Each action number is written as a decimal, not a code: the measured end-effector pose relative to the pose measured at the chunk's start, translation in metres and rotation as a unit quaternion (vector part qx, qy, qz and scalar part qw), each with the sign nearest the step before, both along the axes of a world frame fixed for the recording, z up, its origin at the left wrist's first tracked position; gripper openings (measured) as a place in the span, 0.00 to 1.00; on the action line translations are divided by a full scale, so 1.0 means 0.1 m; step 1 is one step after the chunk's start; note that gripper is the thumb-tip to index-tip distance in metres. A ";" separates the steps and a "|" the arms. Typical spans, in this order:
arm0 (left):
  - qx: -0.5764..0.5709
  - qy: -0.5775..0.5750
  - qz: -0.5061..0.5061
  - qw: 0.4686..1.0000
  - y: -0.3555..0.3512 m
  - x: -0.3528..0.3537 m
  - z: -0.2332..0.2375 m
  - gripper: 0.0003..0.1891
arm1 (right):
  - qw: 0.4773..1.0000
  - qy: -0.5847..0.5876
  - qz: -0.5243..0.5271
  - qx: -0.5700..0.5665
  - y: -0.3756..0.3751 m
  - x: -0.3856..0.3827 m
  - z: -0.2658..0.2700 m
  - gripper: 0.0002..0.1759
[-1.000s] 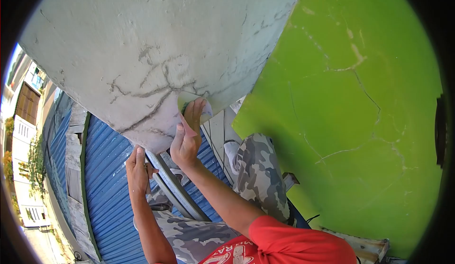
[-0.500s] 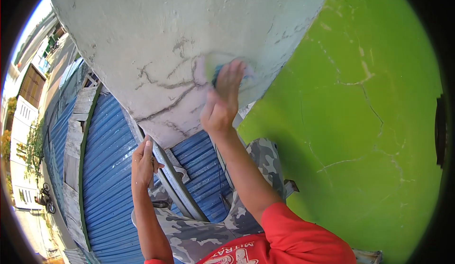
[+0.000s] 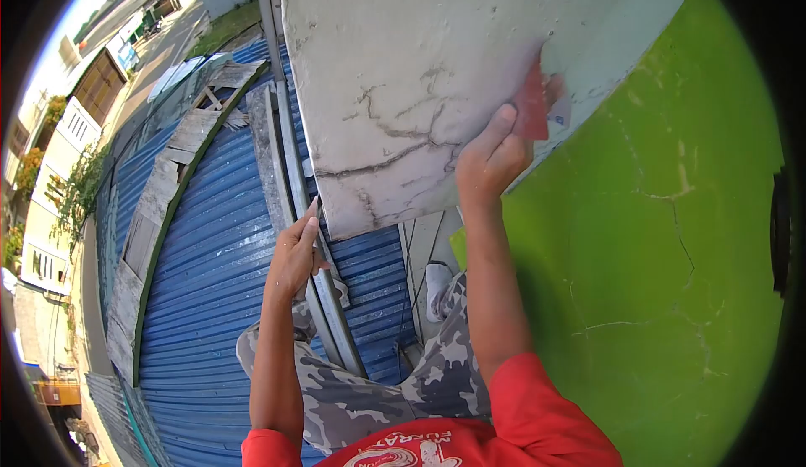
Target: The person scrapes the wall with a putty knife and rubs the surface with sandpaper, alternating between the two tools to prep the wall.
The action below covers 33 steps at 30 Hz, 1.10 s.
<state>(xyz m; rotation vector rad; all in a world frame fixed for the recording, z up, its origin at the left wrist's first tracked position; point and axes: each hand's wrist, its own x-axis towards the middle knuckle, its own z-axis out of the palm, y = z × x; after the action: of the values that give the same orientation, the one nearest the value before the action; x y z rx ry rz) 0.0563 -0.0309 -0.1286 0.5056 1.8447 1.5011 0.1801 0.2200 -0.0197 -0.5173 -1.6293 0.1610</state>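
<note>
Right hand: the right hand is raised against the white wall, its fingers curled and pressed onto a red sheet that it holds flat on the plaster.
Red sheet: it lies on the white wall close to the wall's right edge, just beside the seam where the green wall begins. Part of it is hidden under the fingers, and what it is made of cannot be told.
Left hand: the left hand is lower and to the left, with its fingers straight and close together, pointing up. The fingertips touch the bottom left corner of the white wall. Nothing shows in its grasp.
White wall: rough pale plaster with dark branching cracks that run across its lower part, left of the right hand.
Green wall: bright green, on the right, with thin pale cracks.
Rails: grey metal rails run down from under the wall's corner, beside the left hand.
Roof: blue corrugated roof sheets lie below both arms.
Clothing: camouflage trousers and a red shirt fill the bottom, and a pale shoe rests near the foot of the green wall.
Far left: a street with buildings shows well below.
</note>
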 end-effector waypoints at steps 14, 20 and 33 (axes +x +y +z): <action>-0.019 -0.009 0.007 1.000 -0.02 0.03 0.01 0.24 | 0.962 -0.087 0.030 0.257 0.12 -0.01 0.26 0.30; 0.001 -0.022 -0.001 1.000 -0.10 0.00 0.00 0.25 | 0.942 -0.161 0.077 0.285 -0.39 -0.28 -0.46 0.26; 0.014 -0.053 -0.046 0.997 -0.29 -0.11 -0.21 0.27 | 0.910 -0.238 0.044 0.338 -0.45 -0.24 -0.33 0.30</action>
<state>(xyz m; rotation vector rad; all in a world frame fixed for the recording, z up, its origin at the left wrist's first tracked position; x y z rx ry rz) 0.0455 -0.0599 -0.1501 0.5091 1.6984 1.4658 0.1556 0.1755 -0.0529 0.0679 -2.0402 -0.4932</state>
